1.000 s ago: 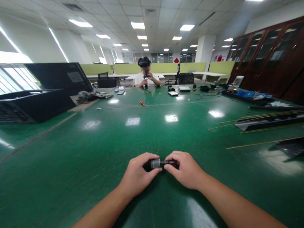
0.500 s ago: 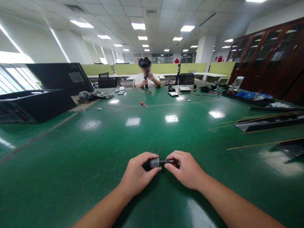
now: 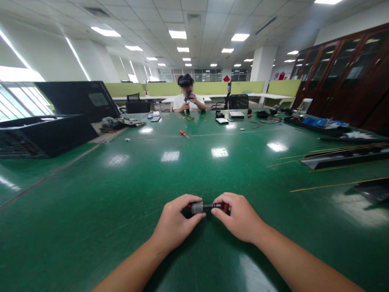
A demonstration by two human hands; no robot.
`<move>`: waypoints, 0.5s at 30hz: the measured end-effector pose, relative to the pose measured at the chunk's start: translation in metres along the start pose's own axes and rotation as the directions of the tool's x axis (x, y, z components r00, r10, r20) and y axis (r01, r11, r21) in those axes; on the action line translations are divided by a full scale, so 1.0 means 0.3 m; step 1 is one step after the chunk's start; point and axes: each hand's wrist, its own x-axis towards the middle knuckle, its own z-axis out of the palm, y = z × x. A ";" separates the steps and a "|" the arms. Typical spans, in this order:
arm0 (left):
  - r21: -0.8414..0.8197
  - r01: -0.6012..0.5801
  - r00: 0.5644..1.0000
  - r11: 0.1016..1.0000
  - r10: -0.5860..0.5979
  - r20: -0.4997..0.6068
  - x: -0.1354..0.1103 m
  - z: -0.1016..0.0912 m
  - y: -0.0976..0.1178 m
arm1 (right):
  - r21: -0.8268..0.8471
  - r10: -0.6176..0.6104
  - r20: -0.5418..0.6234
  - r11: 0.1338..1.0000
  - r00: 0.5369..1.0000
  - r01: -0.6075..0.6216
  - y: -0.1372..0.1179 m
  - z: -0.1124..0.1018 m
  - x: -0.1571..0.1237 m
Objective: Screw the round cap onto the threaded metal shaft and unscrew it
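Both my hands meet just above the green table point(image 3: 121, 194), near its front edge. My left hand point(image 3: 176, 223) is closed around a small grey metal cylinder point(image 3: 197, 207). A thin dark threaded shaft point(image 3: 212, 206) sticks out of the cylinder to the right. My right hand point(image 3: 240, 217) pinches the far end of that shaft between thumb and fingers. A dark reddish part shows behind the fingers, mostly hidden.
A person sits at the table's far side point(image 3: 188, 99) holding a dark object. An orange-handled screwdriver point(image 3: 183, 133) lies mid-table. Black cases point(image 3: 45, 134) stand at the left. Thin brass rods point(image 3: 331, 185) and dark trays point(image 3: 343, 156) lie at the right.
The hands and the cylinder have stayed almost in place; the view has shifted very slightly.
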 end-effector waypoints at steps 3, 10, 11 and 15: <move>-0.002 0.006 1.000 1.000 -0.006 0.000 0.001 0.001 -0.004 | -0.004 0.004 -0.003 1.000 1.000 -0.004 0.001 -0.001 0.001; -0.006 0.009 1.000 1.000 -0.009 -0.001 0.002 -0.004 0.001 | -0.006 -0.002 -0.020 1.000 1.000 0.002 0.003 -0.001 0.000; -0.005 0.008 1.000 1.000 -0.008 0.000 0.003 -0.005 0.002 | -0.006 -0.001 -0.023 1.000 1.000 0.001 0.004 0.000 0.000; 0.001 0.006 1.000 1.000 -0.006 -0.010 0.003 -0.006 -0.002 | -0.005 0.000 -0.027 1.000 1.000 0.000 0.003 0.000 0.000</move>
